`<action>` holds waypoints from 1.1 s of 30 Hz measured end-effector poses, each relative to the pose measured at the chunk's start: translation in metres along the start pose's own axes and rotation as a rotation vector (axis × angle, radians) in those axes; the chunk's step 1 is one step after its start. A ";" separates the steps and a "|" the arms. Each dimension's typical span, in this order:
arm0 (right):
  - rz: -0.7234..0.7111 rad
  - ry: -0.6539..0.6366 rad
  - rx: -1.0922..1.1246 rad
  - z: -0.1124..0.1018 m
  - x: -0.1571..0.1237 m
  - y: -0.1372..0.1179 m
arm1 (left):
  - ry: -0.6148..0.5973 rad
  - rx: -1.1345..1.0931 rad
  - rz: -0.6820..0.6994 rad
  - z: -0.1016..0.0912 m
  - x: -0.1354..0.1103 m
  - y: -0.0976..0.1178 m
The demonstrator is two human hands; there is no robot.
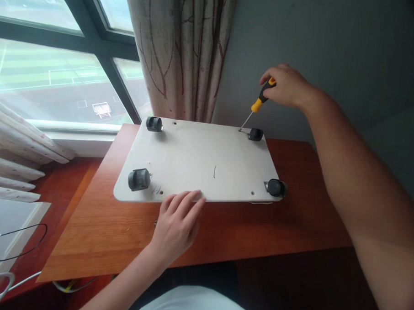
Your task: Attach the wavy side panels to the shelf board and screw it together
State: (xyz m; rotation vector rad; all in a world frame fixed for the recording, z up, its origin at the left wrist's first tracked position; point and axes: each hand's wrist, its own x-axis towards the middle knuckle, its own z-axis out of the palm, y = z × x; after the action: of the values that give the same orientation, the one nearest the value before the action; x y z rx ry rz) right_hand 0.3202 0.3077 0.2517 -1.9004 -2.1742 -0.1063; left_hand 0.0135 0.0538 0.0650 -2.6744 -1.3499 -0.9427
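A yellow-and-black screwdriver (260, 97) is gripped by its handle in my right hand (286, 85). It slants down to the left, its tip at a hole near the far right corner of a white board (193, 159). Black casters (277, 187) stand up at the board's corners; the far right caster (256, 134) is just beside the tip. My left hand (178, 220) holds the board's near edge, fingers over the top and thumb hidden. Near the closer edge, a screw (252, 193) sits at the right and a dark hole (161, 192) at the left.
The board lies on a brown wooden table (97, 232). Behind are a patterned curtain (184, 53) and a grey wall (284, 30); a window (52, 75) is at the left. A white cable (16, 286) and a black cable (35, 227) run at lower left.
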 end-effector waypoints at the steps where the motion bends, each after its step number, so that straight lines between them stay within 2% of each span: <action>1: -0.007 -0.006 0.005 -0.001 0.001 0.000 | 0.011 -0.006 -0.005 0.001 -0.004 -0.002; 7: 0.082 0.116 -0.120 0.004 0.006 -0.004 | 0.062 -0.024 -0.005 0.010 -0.016 -0.006; 10: 0.123 0.053 -0.117 0.005 0.011 -0.006 | 0.073 -0.026 -0.007 0.015 -0.019 -0.005; 12: 0.117 -0.031 -0.019 0.004 0.014 -0.005 | 0.067 -0.029 -0.010 0.017 -0.021 -0.006; 14: 0.100 -0.049 0.032 0.003 0.015 -0.004 | 0.070 -0.034 -0.014 0.018 -0.022 -0.007; 18: 0.135 0.079 -0.180 0.002 0.014 -0.003 | 0.080 -0.044 -0.018 0.019 -0.023 -0.008; 20: 0.182 0.049 -0.230 0.002 0.015 -0.001 | 0.073 -0.047 -0.021 0.019 -0.023 -0.009; 23: 0.182 -0.064 -0.084 0.002 0.018 0.004 | 0.077 -0.046 -0.018 0.019 -0.022 -0.008; 26: 0.122 -0.073 0.091 0.003 0.017 0.007 | 0.089 -0.042 -0.014 0.019 -0.021 -0.008; 30: 0.157 0.055 -0.171 0.004 0.011 0.003 | 0.093 -0.056 -0.022 0.020 -0.022 -0.008; 33: 0.142 0.005 -0.184 0.003 0.011 0.002 | 0.093 -0.056 -0.029 0.022 -0.024 -0.009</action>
State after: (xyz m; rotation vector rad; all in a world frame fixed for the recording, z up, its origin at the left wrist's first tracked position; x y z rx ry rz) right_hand 0.3203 0.3187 0.2515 -2.1440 -2.0823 -0.2933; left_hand 0.0077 0.0478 0.0326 -2.6211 -1.3668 -1.1084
